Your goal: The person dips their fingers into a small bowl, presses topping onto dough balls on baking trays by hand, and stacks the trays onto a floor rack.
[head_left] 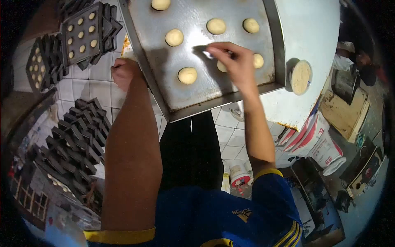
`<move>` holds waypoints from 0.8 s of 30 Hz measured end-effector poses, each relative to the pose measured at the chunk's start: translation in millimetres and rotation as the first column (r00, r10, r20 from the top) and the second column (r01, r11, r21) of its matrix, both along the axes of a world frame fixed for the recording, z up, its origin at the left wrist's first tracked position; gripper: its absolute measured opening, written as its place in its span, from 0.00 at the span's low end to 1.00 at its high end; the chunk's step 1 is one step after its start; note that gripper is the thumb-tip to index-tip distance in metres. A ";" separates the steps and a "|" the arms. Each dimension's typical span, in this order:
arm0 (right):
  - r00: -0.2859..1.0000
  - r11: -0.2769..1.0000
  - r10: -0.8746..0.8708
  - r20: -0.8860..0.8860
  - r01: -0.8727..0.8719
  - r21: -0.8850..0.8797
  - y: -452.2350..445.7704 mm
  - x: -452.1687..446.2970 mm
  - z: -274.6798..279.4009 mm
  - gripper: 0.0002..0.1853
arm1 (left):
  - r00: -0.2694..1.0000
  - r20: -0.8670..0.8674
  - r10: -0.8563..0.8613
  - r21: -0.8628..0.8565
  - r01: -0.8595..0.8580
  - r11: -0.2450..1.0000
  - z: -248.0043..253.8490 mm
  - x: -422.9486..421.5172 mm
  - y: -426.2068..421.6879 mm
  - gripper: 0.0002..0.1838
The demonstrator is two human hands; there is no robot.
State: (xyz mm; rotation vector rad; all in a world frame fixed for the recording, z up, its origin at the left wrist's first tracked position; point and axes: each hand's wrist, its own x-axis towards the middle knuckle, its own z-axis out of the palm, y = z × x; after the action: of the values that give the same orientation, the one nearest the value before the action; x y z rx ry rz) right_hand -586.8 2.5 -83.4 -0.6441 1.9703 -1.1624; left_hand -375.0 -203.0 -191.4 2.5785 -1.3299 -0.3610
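A metal baking tray [181,109] with raised walls lies tilted across the top of the view. On it sit several round, pale dough balls [187,75], spaced apart. My right hand [236,61] is over the tray, its thumb and fingers drawn together in a pinch. Whether anything is between the fingertips is too small to tell. Part of one dough ball [221,66] is hidden behind this hand. My left hand [124,74] is curled into a fist just outside the tray's left wall; what it holds, if anything, is hidden.
Right of the tray, a bowl of pale powder [301,77] stands on the white table [312,33]. Dough-filled trays [82,35] are stacked at upper left, with more dark trays [74,140] below. White and red sacks [319,142] lie at right. A lidded bucket [240,176] is on the floor.
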 end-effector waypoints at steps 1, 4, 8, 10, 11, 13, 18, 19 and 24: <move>0.999 0.999 0.020 -0.048 -0.022 -0.040 -21.7 10.2 -11.7 0.10 | 1.000 -0.004 -0.004 0.009 0.004 1.000 0.8 0.4 0.2 0.25; 0.936 0.979 0.080 -0.342 -0.138 -0.149 -68.9 19.1 -44.0 0.07 | 0.999 -0.027 0.022 -0.020 -0.023 1.000 3.2 -2.3 0.0 0.25; 0.633 0.928 0.130 -0.763 -0.348 -0.131 -93.7 18.6 -58.0 0.05 | 0.999 -0.038 0.036 0.054 -0.033 0.998 5.7 0.1 -1.9 0.25; 0.579 0.919 0.155 -0.800 -0.382 -0.099 -93.1 19.7 -66.1 0.05 | 0.997 -0.075 -0.004 0.090 0.011 0.996 10.1 0.5 -1.0 0.25; 0.527 0.908 0.185 -0.830 -0.414 -0.061 -91.4 20.7 -66.3 0.06 | 0.997 -0.076 0.004 0.091 0.003 0.996 9.5 1.1 -1.8 0.25; 0.470 0.894 0.220 -0.855 -0.449 -0.017 -86.3 24.7 -67.7 0.06 | 0.999 -0.054 0.010 0.075 -0.006 0.997 6.7 0.9 -1.8 0.25; 0.311 0.862 0.370 -0.876 -0.467 0.198 -64.9 46.4 -52.2 0.23 | 0.998 -0.061 0.009 0.103 -0.002 0.995 12.0 0.3 -2.7 0.26; 0.291 0.852 0.402 -0.868 -0.466 0.239 -60.8 49.1 -55.2 0.29 | 0.999 -0.048 0.003 0.085 0.001 0.996 7.6 1.7 -2.3 0.26; 0.418 0.856 0.426 -0.802 -0.474 0.207 -48.0 29.6 -31.0 0.30 | 0.993 -0.114 0.031 0.114 -0.018 0.993 8.3 1.0 -2.3 0.26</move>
State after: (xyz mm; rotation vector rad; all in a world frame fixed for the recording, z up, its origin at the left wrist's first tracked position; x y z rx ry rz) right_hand -557.2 -45.5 -114.4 -1.9252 2.2384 -0.5540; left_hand -373.9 -205.3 -183.2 2.6171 -1.2707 -0.5877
